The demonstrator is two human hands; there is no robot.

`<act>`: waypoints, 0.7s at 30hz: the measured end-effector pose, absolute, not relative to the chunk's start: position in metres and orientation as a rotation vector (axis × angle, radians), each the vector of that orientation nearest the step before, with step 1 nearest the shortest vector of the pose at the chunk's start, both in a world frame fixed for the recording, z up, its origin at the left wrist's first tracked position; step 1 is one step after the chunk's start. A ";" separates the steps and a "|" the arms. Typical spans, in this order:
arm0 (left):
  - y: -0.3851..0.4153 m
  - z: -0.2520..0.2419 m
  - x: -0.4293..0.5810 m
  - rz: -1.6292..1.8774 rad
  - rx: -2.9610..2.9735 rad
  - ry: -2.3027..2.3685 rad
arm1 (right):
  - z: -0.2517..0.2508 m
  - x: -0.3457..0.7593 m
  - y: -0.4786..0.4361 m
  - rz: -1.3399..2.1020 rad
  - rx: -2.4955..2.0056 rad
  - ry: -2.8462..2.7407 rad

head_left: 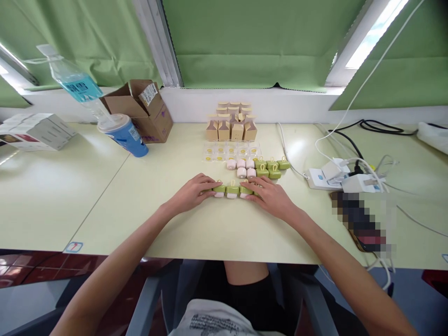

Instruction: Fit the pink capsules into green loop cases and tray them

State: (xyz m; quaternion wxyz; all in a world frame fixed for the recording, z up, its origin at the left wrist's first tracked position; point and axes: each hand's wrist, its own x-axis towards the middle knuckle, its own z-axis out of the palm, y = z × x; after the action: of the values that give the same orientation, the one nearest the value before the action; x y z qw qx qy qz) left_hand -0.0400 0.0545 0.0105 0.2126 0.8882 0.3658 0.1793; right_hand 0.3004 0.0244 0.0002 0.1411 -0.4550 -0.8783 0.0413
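Note:
A row of small green-topped cases with pale bottoms and little loops (232, 192) stands on the table in front of me. My left hand (193, 192) is closed at the row's left end, its thumb and fingers on the end case and partly covering it. At the right end, my right hand (272, 197) has its fingers and thumb closed around the cases there, hiding some of them. Just behind the row are several loose pale pink pieces (241, 172) and several green caps with loops (274, 174).
Behind these lie a clear plastic tray with yellow dots (231, 151) and several open small cardboard boxes (231, 130). A blue cup (131, 140), a bottle (79, 86) and a carton (156, 119) are at left. Power strips (320, 179), cables and a phone (357, 221) lie at right.

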 end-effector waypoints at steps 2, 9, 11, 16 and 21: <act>0.055 0.009 -0.039 0.516 2.482 0.996 | -0.002 0.300 0.025 0.124 -1.298 -2.510; 0.059 0.006 -0.031 0.549 2.544 0.938 | -0.001 0.318 0.028 0.146 -1.273 -2.537; 0.060 0.007 -0.030 0.509 2.586 0.940 | -0.001 0.316 0.027 0.084 -1.305 -2.562; 0.056 0.017 -0.031 0.353 2.704 1.022 | 0.000 0.309 0.018 -0.163 -1.317 -2.572; 0.066 0.041 -0.041 0.551 2.764 1.141 | 0.030 0.334 0.027 -0.346 -1.314 -2.250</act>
State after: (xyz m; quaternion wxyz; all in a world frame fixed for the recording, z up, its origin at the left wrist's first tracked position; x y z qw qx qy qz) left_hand -0.0409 0.0660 0.0413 0.0505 0.9079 0.3747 0.1811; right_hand 0.3339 0.0274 0.0301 0.2538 -0.4834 -0.8281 -0.1272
